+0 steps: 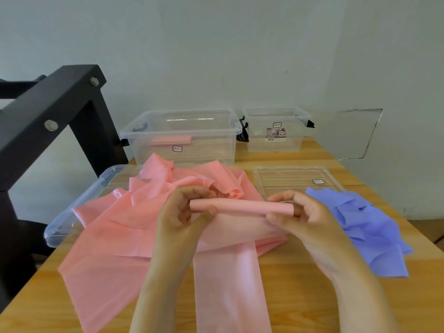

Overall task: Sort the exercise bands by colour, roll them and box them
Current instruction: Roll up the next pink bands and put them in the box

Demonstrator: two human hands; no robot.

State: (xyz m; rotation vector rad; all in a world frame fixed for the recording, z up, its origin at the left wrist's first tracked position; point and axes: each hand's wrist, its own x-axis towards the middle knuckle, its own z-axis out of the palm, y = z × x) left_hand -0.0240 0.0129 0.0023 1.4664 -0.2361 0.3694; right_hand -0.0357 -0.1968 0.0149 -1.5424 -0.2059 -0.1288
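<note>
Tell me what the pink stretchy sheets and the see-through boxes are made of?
The pink exercise band sheets look like thin rubber or latex: smooth, slightly shiny, draping in soft folds, and one is rolling into a tight pink tube between the left hand and right hand. The large clear storage box looks like hard glossy plastic, since you see straight through its walls.

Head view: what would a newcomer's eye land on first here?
Both hands, left hand and right hand, hold a pink roll mid-table above a loose pink band heap. A purple band pile lies right. Behind, the larger clear box holds one pink roll.
</note>
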